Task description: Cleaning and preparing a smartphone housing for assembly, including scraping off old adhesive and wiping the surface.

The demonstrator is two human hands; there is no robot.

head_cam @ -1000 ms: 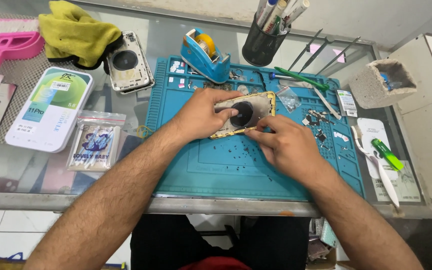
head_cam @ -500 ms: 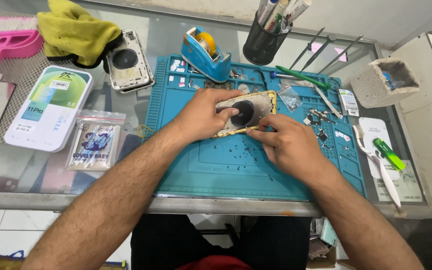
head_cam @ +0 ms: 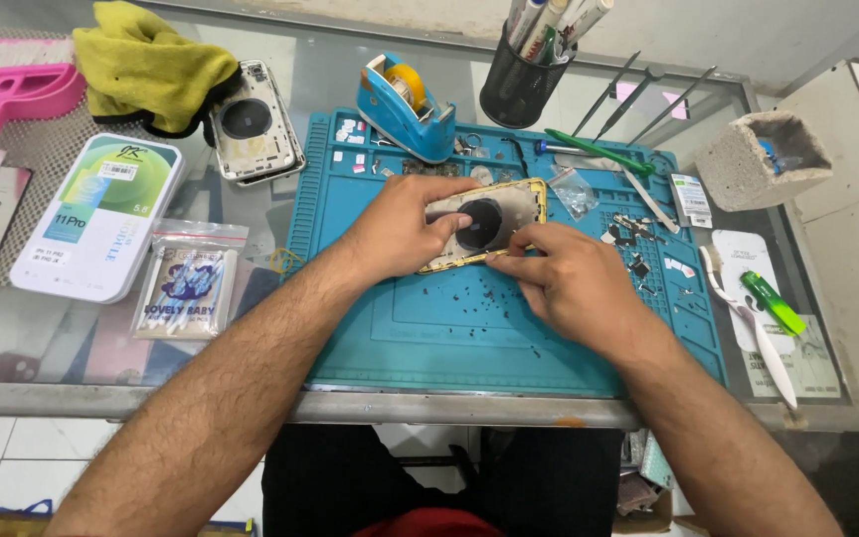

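The left hand (head_cam: 398, 231) presses down on the gold phone frame (head_cam: 489, 221) so it stays put near the back edge of the blue mat (head_cam: 469, 338). The right hand (head_cam: 574, 283) pinches the frame's near edge, fingers closed on it.

Left hand (head_cam: 402, 227) pins a gold-rimmed phone housing (head_cam: 489, 221) on the blue mat (head_cam: 429, 328); right hand (head_cam: 574, 283) picks at its lower edge.

Phone housing (head_cam: 489, 224) between the hands: glossy gold metal rim. Mat (head_cam: 449, 318) beneath: matt teal rubber. Table (head_cam: 330, 70): smooth glass.
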